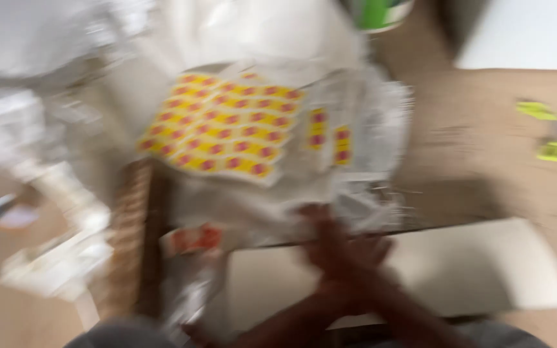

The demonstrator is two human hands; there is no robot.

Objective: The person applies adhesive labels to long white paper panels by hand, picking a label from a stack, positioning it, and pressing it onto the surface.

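Both forearms come up from the bottom edge and meet near the middle. The left hand (330, 248) and the right hand (362, 258) lie close together, perhaps overlapping, fingers pointing up and away toward the lower edge of a crumpled clear plastic bag (356, 187). Motion blur smears them into one dark shape, so I cannot tell whether either grip is apart, together, or clamped on the plastic; the fingertips reach its edge at least.

Under the hands lies one flat white board (485, 264), its near right corner free and its right edge ending over bare tan counter (478, 161). Left of the wrists sits a small red and white packet (195, 240), just beside a narrow brown strip (133, 238) that runs up and down the view.

Beyond the hands, the plastic bag covers one sheet of yellow stickers with red dots (224, 125), in rows too blurred to count. Two short sticker strips (330, 136) lie just right of that sheet. To the left, a pile of white wrapping (53, 212) crowds the counter out to the frame's edge.

The right side has the open room: bare counter with two small yellow-green bits (546, 129) well apart from the hands. At the far edge stand one green and white container (378, 13) and one white block (530, 35).
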